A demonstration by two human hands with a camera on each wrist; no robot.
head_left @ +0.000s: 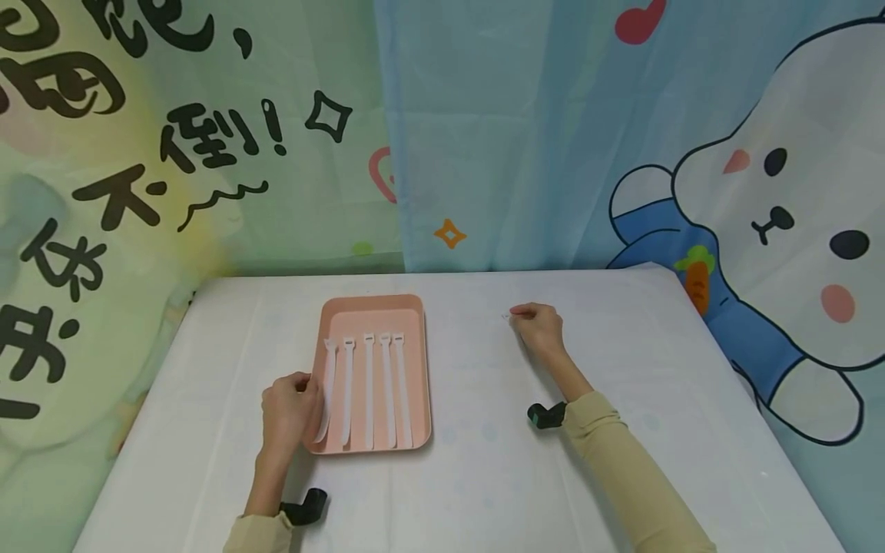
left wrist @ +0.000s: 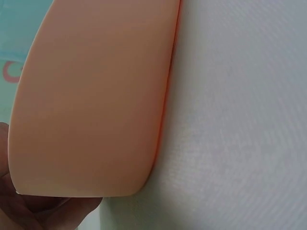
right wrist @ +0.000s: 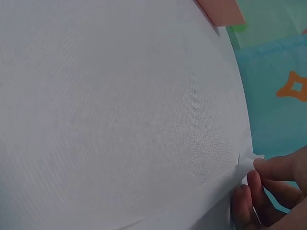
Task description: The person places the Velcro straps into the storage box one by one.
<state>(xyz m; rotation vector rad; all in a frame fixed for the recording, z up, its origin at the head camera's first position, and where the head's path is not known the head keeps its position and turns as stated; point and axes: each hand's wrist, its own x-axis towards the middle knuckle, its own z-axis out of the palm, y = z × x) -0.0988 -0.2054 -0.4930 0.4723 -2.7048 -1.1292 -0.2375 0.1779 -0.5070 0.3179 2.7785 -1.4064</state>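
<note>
A pink tray [head_left: 376, 307] lies on the white-covered table, with several white plastic forks [head_left: 369, 392] side by side in it, heads toward the far end. My left hand [head_left: 286, 407] grips the tray's left edge. In the left wrist view, the tray's outer wall [left wrist: 96, 96] fills much of the picture and the fingers [left wrist: 72, 215] are partly behind it. To the right of the tray, my right hand [head_left: 541, 330] pinches a thin white piece [right wrist: 247, 165], which looks like another fork. In the head view, hand and forearm hide most of that piece.
White cloth [head_left: 477, 476] covers the table. Behind it hangs a printed curtain [head_left: 484, 153], close to the table's far edge. Black wrist mounts [head_left: 546, 415] stick out from both sleeves.
</note>
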